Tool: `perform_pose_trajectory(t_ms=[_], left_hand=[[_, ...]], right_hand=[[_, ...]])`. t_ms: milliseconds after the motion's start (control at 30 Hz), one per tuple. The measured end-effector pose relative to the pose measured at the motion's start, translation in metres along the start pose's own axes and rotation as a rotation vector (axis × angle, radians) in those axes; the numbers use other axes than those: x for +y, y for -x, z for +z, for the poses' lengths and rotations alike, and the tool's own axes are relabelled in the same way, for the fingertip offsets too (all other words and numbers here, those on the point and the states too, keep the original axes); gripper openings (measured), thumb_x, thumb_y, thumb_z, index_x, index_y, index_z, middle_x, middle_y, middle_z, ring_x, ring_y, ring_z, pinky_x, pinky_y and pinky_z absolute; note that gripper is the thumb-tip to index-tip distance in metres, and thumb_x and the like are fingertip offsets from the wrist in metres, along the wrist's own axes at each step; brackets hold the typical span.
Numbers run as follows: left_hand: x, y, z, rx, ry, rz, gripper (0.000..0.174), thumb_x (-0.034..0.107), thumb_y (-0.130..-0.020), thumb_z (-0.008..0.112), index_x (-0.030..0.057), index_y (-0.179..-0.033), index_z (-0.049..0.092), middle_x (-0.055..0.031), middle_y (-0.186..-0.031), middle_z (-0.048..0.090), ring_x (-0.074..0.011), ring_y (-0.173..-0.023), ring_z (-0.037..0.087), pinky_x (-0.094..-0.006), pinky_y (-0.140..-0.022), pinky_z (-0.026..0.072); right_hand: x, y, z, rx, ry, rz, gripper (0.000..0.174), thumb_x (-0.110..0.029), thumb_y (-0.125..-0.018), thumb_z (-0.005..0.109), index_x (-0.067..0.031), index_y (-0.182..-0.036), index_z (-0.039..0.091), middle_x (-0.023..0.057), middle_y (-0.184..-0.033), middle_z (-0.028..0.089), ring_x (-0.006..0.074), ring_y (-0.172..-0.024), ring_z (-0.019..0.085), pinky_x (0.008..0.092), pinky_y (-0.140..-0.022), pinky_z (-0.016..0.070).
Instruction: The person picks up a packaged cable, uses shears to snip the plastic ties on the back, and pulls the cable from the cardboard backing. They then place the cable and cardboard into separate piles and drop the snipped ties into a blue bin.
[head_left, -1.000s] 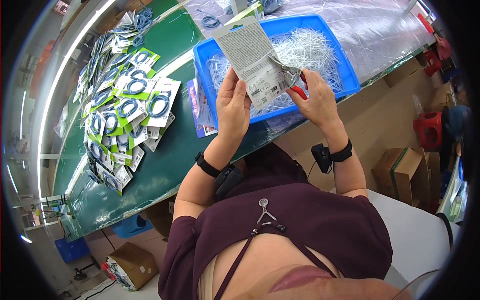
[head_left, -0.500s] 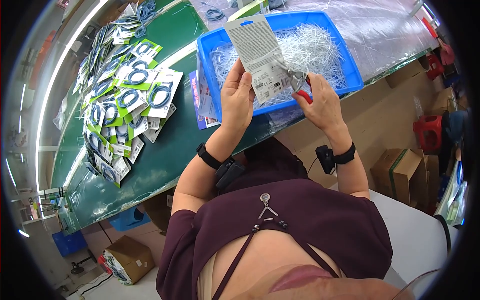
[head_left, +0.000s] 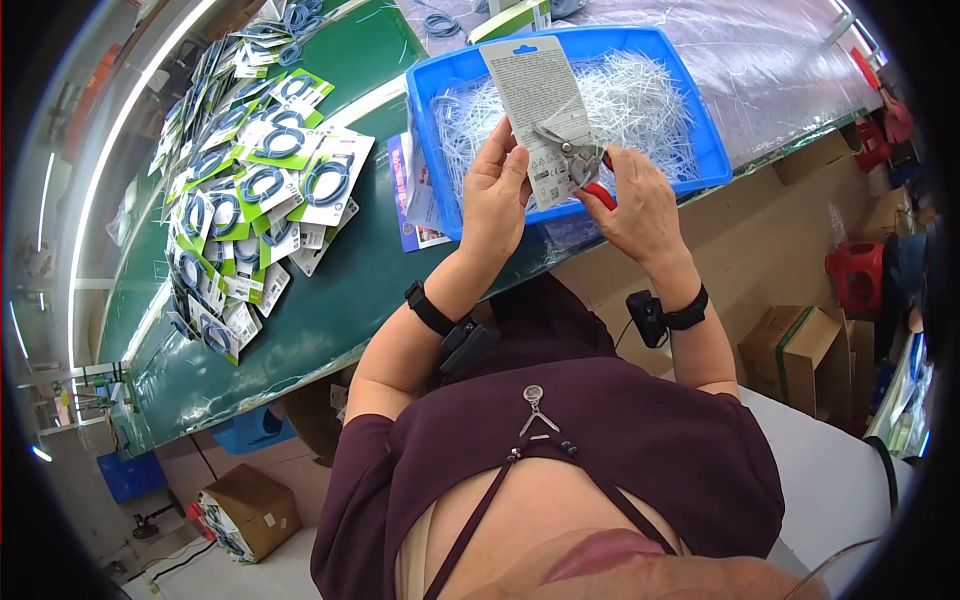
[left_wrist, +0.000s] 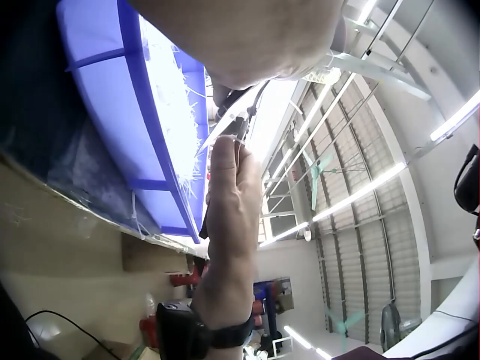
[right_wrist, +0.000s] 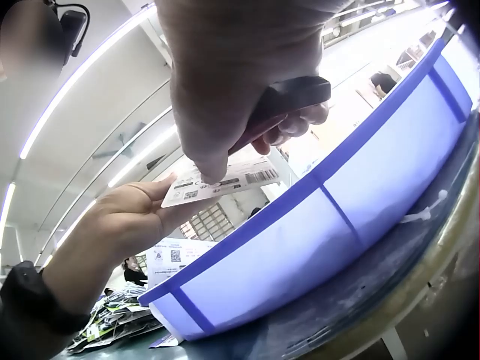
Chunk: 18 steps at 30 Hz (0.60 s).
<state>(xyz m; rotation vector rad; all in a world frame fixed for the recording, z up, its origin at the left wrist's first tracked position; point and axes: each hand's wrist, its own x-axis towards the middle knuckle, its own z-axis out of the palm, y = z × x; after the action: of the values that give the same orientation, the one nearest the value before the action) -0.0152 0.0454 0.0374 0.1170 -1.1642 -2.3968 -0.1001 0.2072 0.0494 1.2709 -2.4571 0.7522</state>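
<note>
My left hand (head_left: 495, 205) pinches a printed packaging card (head_left: 530, 80) by its left edge, thumb in front. The card's text side faces the head camera, its blue-edged hang slot at the top. In my right hand (head_left: 645, 205) is a pair of cutting pliers (head_left: 575, 160) with red handles; their metal jaws overlap the card's lower right part. Both hands are over the near side of a blue tray (head_left: 715, 165) of thin white plastic strips (head_left: 640, 110). The right wrist view shows the card (right_wrist: 225, 187) between both hands; the card's other face is hidden in the head view.
A heap of carded blue cables (head_left: 260, 190) covers the left of the green table (head_left: 330, 290). A purple leaflet (head_left: 405, 200) lies beside the tray. Loose coiled cable (head_left: 440, 25) sits behind it. Right of the table are a red stool (head_left: 855, 275) and a cardboard box (head_left: 790, 350).
Card, pliers and both hands have shifted slightly right and down in the head view, as the tray has too. The card stands a little more upright. Both grips look unchanged.
</note>
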Motion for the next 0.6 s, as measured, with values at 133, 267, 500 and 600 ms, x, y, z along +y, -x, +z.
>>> perform_pose_trajectory(t_ms=[133, 267, 500, 600], left_hand=[[-0.008, -0.001, -0.009, 0.027, -0.136, 0.031, 0.047, 0.006, -0.099, 0.048, 0.0029, -0.144, 0.036, -0.0072, -0.126, 0.053, -0.0144, -0.107, 0.056, -0.0296, -0.094, 0.0472], [-0.004, 0.000, -0.007, 0.014, -0.674, 0.344, 0.043, 0.006, -0.095, 0.055, 0.0025, -0.137, 0.046, -0.0080, -0.115, 0.056, -0.0177, -0.099, 0.058, -0.0322, -0.093, 0.0474], [0.000, 0.001, -0.002, -0.312, -1.459, 0.937, 0.040, 0.011, -0.090, 0.062, 0.0011, -0.128, 0.054, -0.0105, -0.109, 0.056, -0.0299, -0.100, 0.058, -0.0424, -0.095, 0.0446], [0.008, 0.002, -0.002, -0.332, -1.527, 0.941, 0.044, 0.015, -0.090, 0.063, 0.0007, -0.130, 0.051, -0.0121, -0.111, 0.057, -0.0341, -0.103, 0.057, -0.0473, -0.098, 0.0422]], right_hand=[[0.000, 0.007, 0.004, -0.097, -0.092, 0.099, 0.048, -0.035, -0.083, 0.070, -0.0021, -0.112, 0.049, 0.0147, -0.097, 0.058, 0.0360, -0.086, 0.057, 0.0398, -0.075, 0.0463], [-0.004, 0.009, 0.006, -0.206, -0.257, 0.201, 0.046, -0.031, -0.086, 0.069, -0.0015, -0.115, 0.049, 0.0104, -0.097, 0.060, 0.0296, -0.083, 0.061, 0.0363, -0.072, 0.0478], [-0.013, -0.013, 0.006, 0.192, -1.344, 0.434, 0.040, -0.020, -0.092, 0.063, -0.0029, -0.125, 0.048, 0.0048, -0.105, 0.062, 0.0147, -0.087, 0.062, 0.0289, -0.074, 0.0497], [-0.005, -0.016, 0.007, 0.181, -1.509, 0.509, 0.038, -0.018, -0.091, 0.063, -0.0025, -0.124, 0.050, 0.0068, -0.108, 0.063, 0.0154, -0.089, 0.063, 0.0284, -0.076, 0.0504]])
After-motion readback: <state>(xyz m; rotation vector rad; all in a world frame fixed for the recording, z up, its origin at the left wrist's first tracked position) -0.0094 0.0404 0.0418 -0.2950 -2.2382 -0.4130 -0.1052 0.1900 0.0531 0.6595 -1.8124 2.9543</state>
